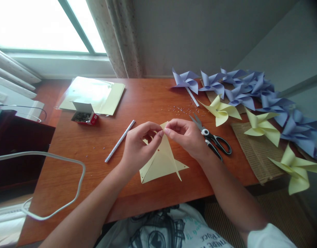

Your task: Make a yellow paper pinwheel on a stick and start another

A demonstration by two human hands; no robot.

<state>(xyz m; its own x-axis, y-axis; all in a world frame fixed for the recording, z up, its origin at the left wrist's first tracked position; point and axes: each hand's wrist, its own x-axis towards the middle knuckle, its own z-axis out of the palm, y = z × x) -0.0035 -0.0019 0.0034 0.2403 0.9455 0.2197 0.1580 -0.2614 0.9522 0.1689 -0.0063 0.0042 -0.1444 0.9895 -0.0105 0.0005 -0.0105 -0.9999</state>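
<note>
A yellow paper sheet (160,168), slit and with small holes punched in it, lies before me on the wooden table, one flap standing up from it. Over its far part the fingertips of both my hands meet in a pinch. My left hand (141,143) has thumb and forefinger closed on the paper's upper part. My right hand (188,137) pinches the same spot from the other side. Whether a small pin is between the fingertips is hidden. A white paper stick (120,141) lies left of my left hand, and black-handled scissors (212,137) rest beside my right wrist.
A small red box of metal bits (92,119) stands by a stack of yellow paper (114,100) at the back left. Purple pinwheels (241,98) and yellow pinwheels (263,125) crowd the right side over cardboard (247,155). A white cable (82,179) loops over the left edge.
</note>
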